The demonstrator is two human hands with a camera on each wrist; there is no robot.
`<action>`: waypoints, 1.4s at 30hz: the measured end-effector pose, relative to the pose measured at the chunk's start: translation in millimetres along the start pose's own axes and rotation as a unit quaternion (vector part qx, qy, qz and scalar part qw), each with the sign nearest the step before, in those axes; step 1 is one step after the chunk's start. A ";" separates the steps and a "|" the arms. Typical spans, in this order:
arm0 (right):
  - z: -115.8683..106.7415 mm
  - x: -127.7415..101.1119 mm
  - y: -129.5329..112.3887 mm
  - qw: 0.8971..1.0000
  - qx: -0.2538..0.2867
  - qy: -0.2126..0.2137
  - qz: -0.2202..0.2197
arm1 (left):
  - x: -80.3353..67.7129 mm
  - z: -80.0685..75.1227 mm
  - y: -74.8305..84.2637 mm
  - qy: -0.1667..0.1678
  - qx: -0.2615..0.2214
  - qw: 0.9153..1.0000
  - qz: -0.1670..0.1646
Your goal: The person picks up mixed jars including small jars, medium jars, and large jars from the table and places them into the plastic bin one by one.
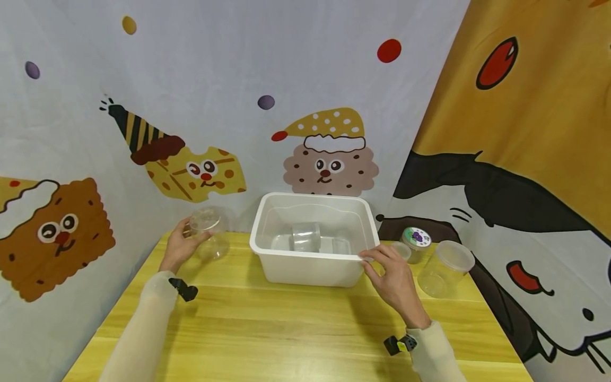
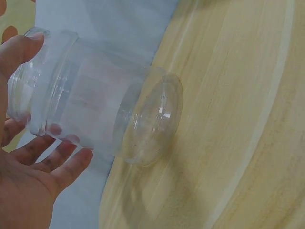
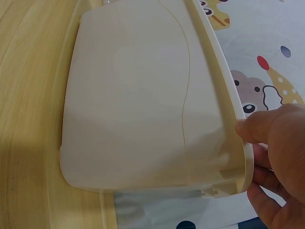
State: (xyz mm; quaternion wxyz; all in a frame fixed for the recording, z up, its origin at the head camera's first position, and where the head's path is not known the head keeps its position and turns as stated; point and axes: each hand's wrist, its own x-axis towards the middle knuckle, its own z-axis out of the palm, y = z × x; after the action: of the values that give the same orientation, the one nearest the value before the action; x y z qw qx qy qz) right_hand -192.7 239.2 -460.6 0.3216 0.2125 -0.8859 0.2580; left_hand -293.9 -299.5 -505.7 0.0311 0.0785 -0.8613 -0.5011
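Observation:
My left hand (image 1: pixel 180 245) grips a clear plastic jar (image 1: pixel 208 232) with its lid on, at the far left of the wooden table (image 1: pixel 286 329). In the left wrist view the jar (image 2: pixel 95 112) is tilted, its base just above the wood, with my thumb on the lid and fingers (image 2: pixel 52 162) under its side. My right hand (image 1: pixel 392 278) holds the front right corner rim of a white plastic bin (image 1: pixel 310 268). The right wrist view shows my thumb (image 3: pixel 267 126) on the bin's rim (image 3: pixel 224 100). Inside the bin lie clear jars (image 1: pixel 306 236).
Right of the bin stand a small jar with a grape-sticker lid (image 1: pixel 416 241) and a larger clear jar (image 1: pixel 445 268), near the table's right edge. Cartoon-printed cloth walls close in the back and both sides.

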 end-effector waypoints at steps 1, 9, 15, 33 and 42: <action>0.2 -0.5 -0.1 1.000 0.001 0.000 0.000 | -0.6 0.2 -0.7 0.000 0.000 1.000 0.001; 0.5 -1.6 -0.9 1.000 -0.004 0.002 -0.002 | -5.0 1.2 -0.4 0.015 0.010 1.000 0.012; -0.9 2.0 -0.7 1.000 -0.007 0.003 -0.011 | -8.7 -0.1 3.7 0.022 0.006 1.000 0.020; -1.3 5.3 0.3 1.000 0.000 -0.001 -0.005 | -18.4 -2.8 9.2 0.021 0.011 0.999 0.030; -0.9 1.9 0.0 1.000 0.005 -0.007 0.003 | -23.8 -4.9 20.5 0.015 0.011 0.998 0.053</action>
State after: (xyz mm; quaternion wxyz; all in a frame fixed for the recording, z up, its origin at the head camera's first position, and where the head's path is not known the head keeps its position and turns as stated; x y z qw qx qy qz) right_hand -193.6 239.3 -458.7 0.3134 0.2130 -0.8877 0.2616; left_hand -272.0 -289.8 -484.9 0.0696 0.0401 -0.8692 -0.4879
